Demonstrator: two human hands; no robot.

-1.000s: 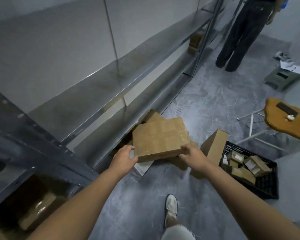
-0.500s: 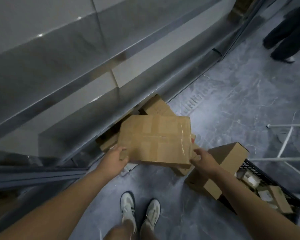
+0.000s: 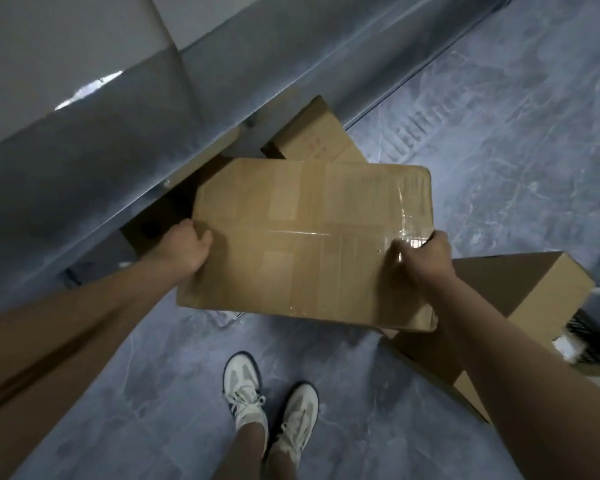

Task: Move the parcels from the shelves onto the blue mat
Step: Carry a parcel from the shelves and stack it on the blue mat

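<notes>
Shelving: Grey metal shelves (image 3: 84,174) ran diagonally across the upper left, and their front edge bounded the working space on that side.
Floor: Grey marbled floor (image 3: 499,98) lay open to the upper right and towards the viewer. A drain grate (image 3: 416,133) was set in it beside the shelf base.
Parcel: A large flat cardboard parcel (image 3: 309,244) was held roughly level in front of the person, off the shelves. Its far left corner was near the shelf edge and its near edge hung over the floor, ahead of the shoes.
Long carton: A long carton (image 3: 534,289) lay on the floor at right, partly under the parcel's right corner. Contact between the two could not be determined.
Rear carton: A smaller carton (image 3: 312,136) sat behind the parcel at the foot of the shelving.
Crate: A black crate (image 3: 593,337) was partly visible at the right edge.
Shoes: A pair of white shoes (image 3: 243,386) stood on the floor below the parcel.
Left hand: The left hand (image 3: 184,249) had a closed grip on the parcel's left edge, fingers curled round it.
Right hand: The right hand (image 3: 421,259) had a closed grip at the right edge, fingers on the top face.
Label: A printed label (image 3: 378,188) sat on the top face. It was too blurred to read.
Tape: Clear tape (image 3: 407,216) crossed the top near the right hand.
</notes>
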